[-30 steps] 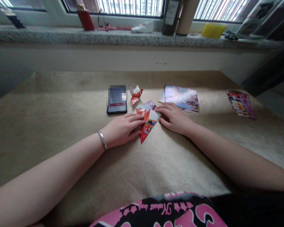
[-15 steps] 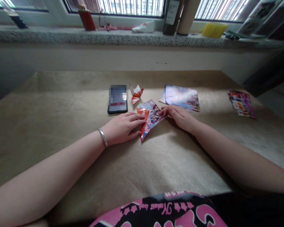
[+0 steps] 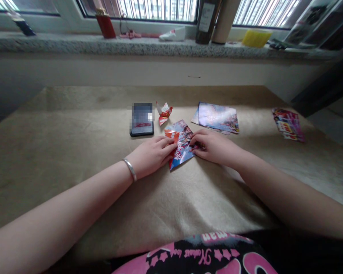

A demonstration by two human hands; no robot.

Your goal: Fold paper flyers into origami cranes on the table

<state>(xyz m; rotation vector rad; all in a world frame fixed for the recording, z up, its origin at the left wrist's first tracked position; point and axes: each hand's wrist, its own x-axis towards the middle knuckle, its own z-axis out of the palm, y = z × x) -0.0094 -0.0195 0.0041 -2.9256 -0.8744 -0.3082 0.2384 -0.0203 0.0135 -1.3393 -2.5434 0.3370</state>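
A sheet of glossy printed paper [image 3: 181,154], blue and red with white lettering and an orange folded flap, lies partly folded on the table. My left hand [image 3: 151,154], with a silver bangle at the wrist, holds its left side, fingers over the orange flap and thumb near the lower edge. The right edge is pinched by the bent fingers of my right hand [image 3: 213,146], which hide that corner. Just beyond the sheet stands a small red and white folded paper crane [image 3: 164,113].
A phone [image 3: 142,120] lies left of the crane. Behind my right hand is a stack of printed sheets [image 3: 218,116]; more colourful printed paper [image 3: 288,125] lies far right. The stone windowsill [image 3: 148,46] holds a red bottle [image 3: 105,26], a dark bottle [image 3: 205,23] and a yellow object [image 3: 256,38].
My right hand has moved slightly toward me and left, its fingers now gripping the sheet's right edge. The sheet's lower right part has opened out a little. My left hand stays on the flap.
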